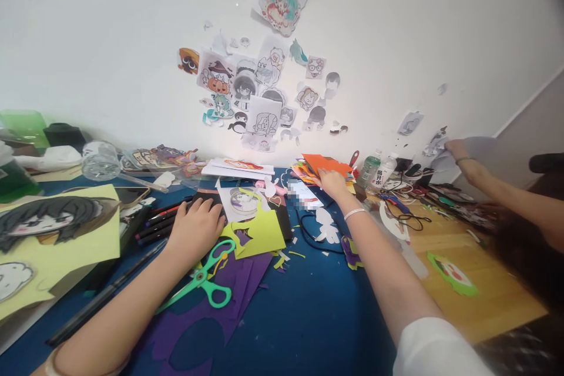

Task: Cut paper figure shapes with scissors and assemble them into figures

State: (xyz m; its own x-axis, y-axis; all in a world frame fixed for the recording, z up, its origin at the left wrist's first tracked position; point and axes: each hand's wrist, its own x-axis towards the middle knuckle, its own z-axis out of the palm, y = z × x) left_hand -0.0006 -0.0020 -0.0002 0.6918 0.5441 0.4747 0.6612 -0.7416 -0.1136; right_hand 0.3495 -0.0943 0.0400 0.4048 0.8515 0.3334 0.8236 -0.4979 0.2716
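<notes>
Right hand: the right hand [333, 182] is laid on orange paper [324, 163], at the top of a paper pile beyond the scissors and to their right; fingers reach over the sheet, but whether it is pinched cannot be told.
Left hand: the left hand [197, 228] is set palm down just beyond the scissors, between markers [161, 226] and lime card [268, 232]; fingers are loosely spread, nothing seen gripped.
Scissors: green scissors [201, 278] are left on purple paper [240, 291], handles parted.
Lime card: placed beyond the scissors, slightly right, a drawing sheet [231, 205] partly covered by it.
Scraps: small scraps [282, 261] are scattered right of the scissors on the blue bench [308, 317].
Cord: a black cord [305, 234] is looped right of the scissors, short of the pile.
Other person: a co-worker's hand [456, 150] is held at the wall, far right of the scissors.
Handling: sheets are probably best lifted one at a time by a near edge, without the pile being dragged; the cord should be kept clear, and the scissors' blades should be watched by the left forearm.
</notes>
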